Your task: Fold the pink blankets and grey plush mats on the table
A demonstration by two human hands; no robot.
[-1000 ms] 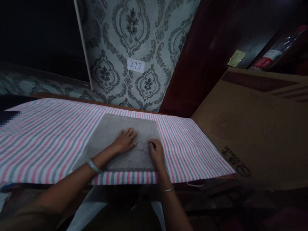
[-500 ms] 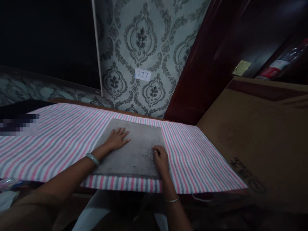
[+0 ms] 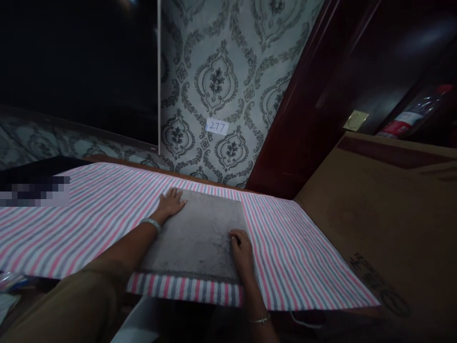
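A grey, soft-looking rectangular cloth (image 3: 203, 233) lies flat, with a fuzzy front edge and some creases and specks near its right side. My left hand (image 3: 171, 203) rests palm down on its far left corner, fingers spread. On the cloth's right edge sits my right hand (image 3: 242, 247), with its fingers curled in and thumb and forefinger close together. Whether anything small is between those fingertips I cannot make out. Under the cloth is a pink, grey and white striped tablecloth (image 3: 285, 247).
A large cardboard box (image 3: 350, 205) borders the table on the right, with a plastic bottle (image 3: 410, 116) behind it. At the back left hangs a dark screen (image 3: 78, 71). A paper label reading 277 (image 3: 217, 126) is on the patterned wall.
My left hand has slid toward the far left corner of the grey cloth. My right hand stays curled at the right edge. The camera view has tilted up slightly.
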